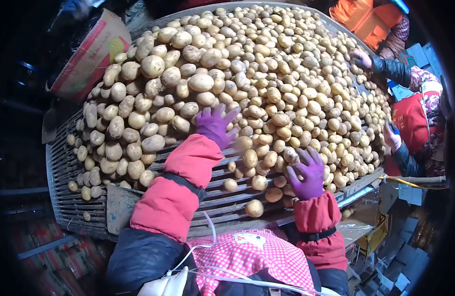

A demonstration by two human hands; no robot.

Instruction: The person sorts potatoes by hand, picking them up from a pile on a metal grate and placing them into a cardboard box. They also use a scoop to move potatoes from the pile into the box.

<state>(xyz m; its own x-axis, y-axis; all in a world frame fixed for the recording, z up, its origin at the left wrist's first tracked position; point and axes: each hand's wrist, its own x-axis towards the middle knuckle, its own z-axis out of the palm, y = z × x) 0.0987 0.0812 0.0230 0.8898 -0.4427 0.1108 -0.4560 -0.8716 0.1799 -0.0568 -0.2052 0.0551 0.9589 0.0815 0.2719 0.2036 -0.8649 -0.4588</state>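
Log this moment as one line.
left hand: purple-gloved, spread over potatoes | right hand: purple-gloved, thumb apart, at pile's near side | surface: slatted table | co-worker's hand: pile's right edge

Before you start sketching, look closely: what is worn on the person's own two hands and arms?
The left hand and right hand wear purple fabric gloves. Puffy red fabric oversleeves cover both forearms, each cinched by a narrow black strap. Nearer the body, dark quilted sleeves show.
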